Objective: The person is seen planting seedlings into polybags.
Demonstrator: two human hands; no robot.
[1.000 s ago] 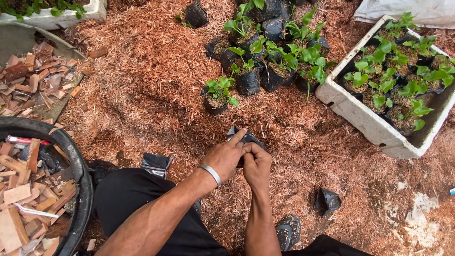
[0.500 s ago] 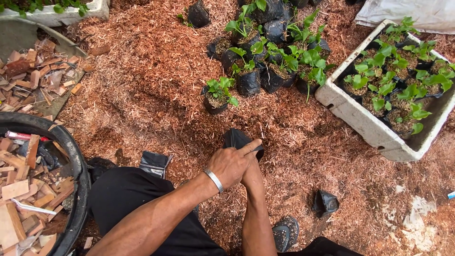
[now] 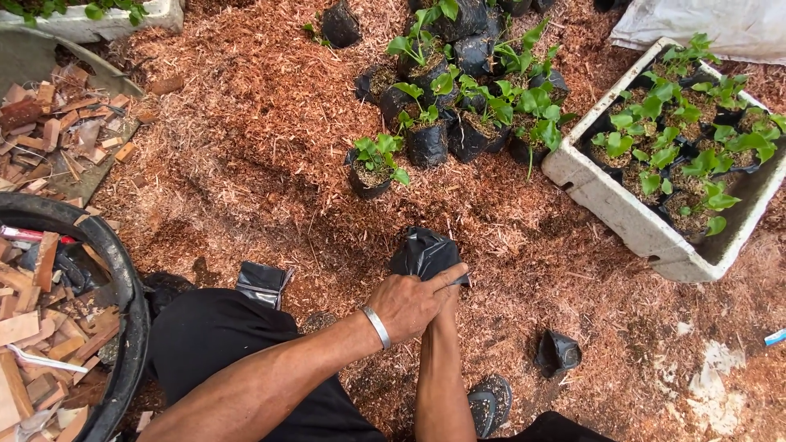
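Down at nine o'clock, a black tub (image 3: 123, 286) is sitting heaped with reddish wood chips (image 3: 33, 327), and a grey tray (image 3: 98, 82) above it, toward ten o'clock, is carrying more of the same chips. Just right of the tub, a flat black plastic bag (image 3: 264, 284) is lying on the brown mulch ground (image 3: 246, 164) beside the person's black-clad knee.

Near the centre, the left hand (image 3: 409, 301), wearing a metal bracelet (image 3: 377, 326) at the wrist, is closing over the right hand (image 3: 446, 296), which is mostly hidden beneath it. Both are pressing on the small black grow bag (image 3: 422, 252), which is standing on the mulch just at twelve o'clock of the knuckles. The left grip is wrapping around the bag's lower edge with the index finger stretched out along it; the right grip is covered, so I cannot tell how it is closing.

Farther up, at twelve to one o'clock, a cluster of black bags with green seedlings (image 3: 458, 106) is standing together, with one single potted seedling (image 3: 375, 168) set slightly apart toward the hands. At two o'clock, a white foam box (image 3: 622, 213) is holding more seedlings. At five o'clock, an empty crumpled black bag (image 3: 558, 354) is lying near a sandal (image 3: 490, 401).
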